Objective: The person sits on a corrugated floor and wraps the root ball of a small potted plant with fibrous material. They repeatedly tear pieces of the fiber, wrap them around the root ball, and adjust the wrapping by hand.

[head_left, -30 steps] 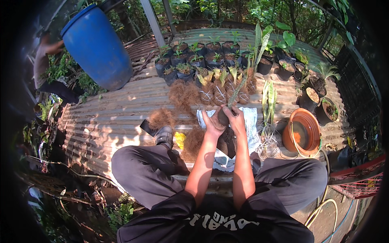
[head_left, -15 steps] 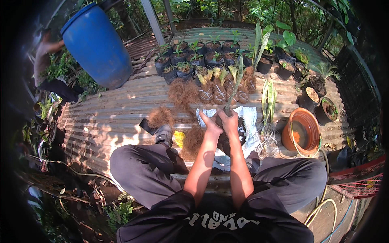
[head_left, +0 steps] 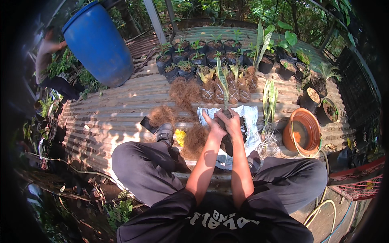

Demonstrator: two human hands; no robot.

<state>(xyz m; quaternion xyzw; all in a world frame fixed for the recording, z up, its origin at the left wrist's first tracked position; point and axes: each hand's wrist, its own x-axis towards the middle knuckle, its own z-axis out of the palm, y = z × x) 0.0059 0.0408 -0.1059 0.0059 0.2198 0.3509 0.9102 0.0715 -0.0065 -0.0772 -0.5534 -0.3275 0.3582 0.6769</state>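
A snake plant [head_left: 222,83] stands nearly upright between my hands, its long leaf pointing away from me. Its base sits in a dark clump of soil. My left hand [head_left: 214,124] cups the clump from the left with the thumb up. From the other side, my right hand [head_left: 232,122] wraps round it, close to the leaf. Beneath both lies a white sack [head_left: 252,125] with dark soil on it. Loose brown coconut fibre [head_left: 194,141] is heaped left of my forearms, with a yellow piece [head_left: 180,137] next to it. Fingers under the clump are partly hidden.
Fibre-wrapped, string-tied plants [head_left: 208,92] stand beyond the sack, before rows of black potted seedlings [head_left: 197,60]. Bare-rooted snake plants [head_left: 269,101] and an orange basin [head_left: 287,135] are at right. A blue barrel [head_left: 99,46] and another person [head_left: 45,60] are far left.
The snake plant's leaf has swung from leaning right to leaning slightly left. My hands have turned a little with it and still grip its base.
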